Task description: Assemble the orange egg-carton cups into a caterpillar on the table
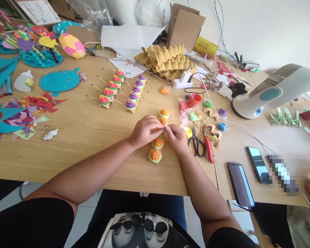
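Note:
An orange egg-carton caterpillar [155, 156] with green bands and small yellow details lies in front of me on the table. My left hand [146, 131] reaches over its middle bumps from the left, fingers pinched. Opposite it, my right hand [176, 137] is also closed, its thumb and fingertips meeting those of the left hand. Whatever sits between the fingertips is too small to make out. Farther back stand a red caterpillar [108, 92] and a purple one [134, 96], both with blue-tipped sticks at their sides. The hands hide part of the orange caterpillar's middle.
Right of my hands lie black-handled scissors [196, 143], a red cutter [208, 146], a red cup [194, 100] and coloured clay lumps. Stacked egg cartons [167, 60] stand behind. A white fan [268, 93], phones [240, 184] and paper scraps [28, 113] surround the area.

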{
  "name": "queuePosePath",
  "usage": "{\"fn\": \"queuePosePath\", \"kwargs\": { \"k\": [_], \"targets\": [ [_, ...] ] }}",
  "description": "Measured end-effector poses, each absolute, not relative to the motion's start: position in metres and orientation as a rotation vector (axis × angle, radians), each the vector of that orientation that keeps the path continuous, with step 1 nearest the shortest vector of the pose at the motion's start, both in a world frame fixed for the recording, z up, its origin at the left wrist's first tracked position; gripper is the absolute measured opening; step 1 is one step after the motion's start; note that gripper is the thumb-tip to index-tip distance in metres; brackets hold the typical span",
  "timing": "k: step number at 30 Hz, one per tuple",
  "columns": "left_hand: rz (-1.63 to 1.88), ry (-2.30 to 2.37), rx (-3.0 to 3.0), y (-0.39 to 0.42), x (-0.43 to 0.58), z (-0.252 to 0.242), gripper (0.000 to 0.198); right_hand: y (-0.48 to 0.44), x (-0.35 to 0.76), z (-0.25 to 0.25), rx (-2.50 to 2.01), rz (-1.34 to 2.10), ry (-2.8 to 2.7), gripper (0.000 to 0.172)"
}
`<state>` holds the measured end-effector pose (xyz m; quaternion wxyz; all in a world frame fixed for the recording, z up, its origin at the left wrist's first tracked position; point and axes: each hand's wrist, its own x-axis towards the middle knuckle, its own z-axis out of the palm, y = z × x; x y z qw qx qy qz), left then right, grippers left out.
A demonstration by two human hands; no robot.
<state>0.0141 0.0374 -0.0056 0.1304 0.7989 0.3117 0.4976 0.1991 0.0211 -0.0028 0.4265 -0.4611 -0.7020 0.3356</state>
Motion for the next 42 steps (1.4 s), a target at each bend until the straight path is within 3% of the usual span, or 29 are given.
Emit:
{"fn": "queuePosePath", "kwargs": {
  "k": [7,19,42],
  "targets": [
    [1.345,0.869,2.347,0.035,0.014,0.0,0.005,0.016,0.2,-0.002,-1.181,0.806,-1.777,0.037],
    [1.277,0.88,2.303,0.022,0.011,0.0,0.024,0.001,0.202,-0.003,-1.081,0.685,-1.86,0.013],
    [1.431,0.939,2.345,0.018,0.015,0.001,0.023,0.002,0.206,0.005,-1.064,0.646,-1.894,0.019]
  ]
}}
